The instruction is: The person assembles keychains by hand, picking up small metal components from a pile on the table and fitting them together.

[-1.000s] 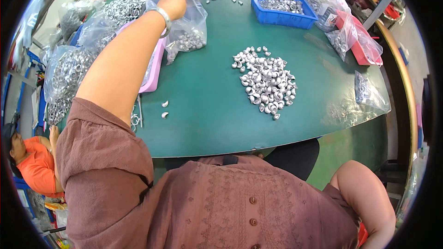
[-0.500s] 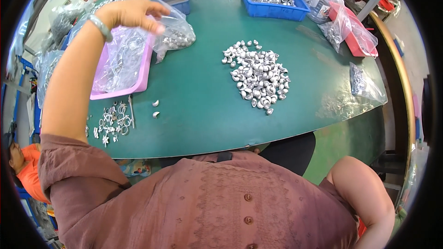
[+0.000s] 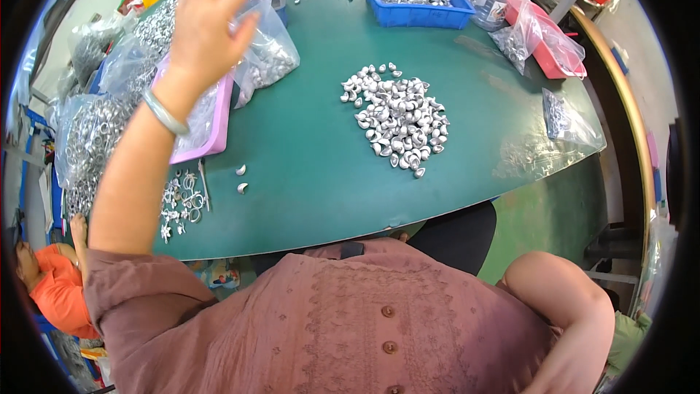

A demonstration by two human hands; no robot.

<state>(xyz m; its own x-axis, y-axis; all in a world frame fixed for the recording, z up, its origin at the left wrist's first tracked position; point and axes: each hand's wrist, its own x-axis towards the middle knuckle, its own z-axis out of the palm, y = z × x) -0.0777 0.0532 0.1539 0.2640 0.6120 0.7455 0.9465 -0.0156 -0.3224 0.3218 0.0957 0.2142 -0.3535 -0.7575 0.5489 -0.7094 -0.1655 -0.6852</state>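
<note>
My left hand (image 3: 208,29) is raised over the far left of the table, with a pale bangle (image 3: 166,111) on its wrist. Its thumb stands apart from the curled fingers. Right beside the fingertips is a clear plastic bag (image 3: 271,58) with silvery pieces in it; whether they touch it I cannot tell. Under the hand and forearm, a lilac tray (image 3: 219,128) lined with plastic is partly hidden. My right forearm (image 3: 576,328) hangs at the lower right, its hand outside the picture. A heap of silvery shell-shaped metal pieces (image 3: 403,120) lies mid-table.
Two loose pieces (image 3: 242,188) and small ring-like parts (image 3: 182,201) lie near left. Farther back are a blue bin (image 3: 419,14), a pink tray (image 3: 558,62) and a small bag (image 3: 565,120). Bagged rings (image 3: 95,138) and a person in orange (image 3: 62,292) are at left.
My left hand has turned upward, its fingers lifting and thumb spreading, and the forearm has shifted. The whole view has moved slightly. More of the bagged rings and the person at left now shows.
</note>
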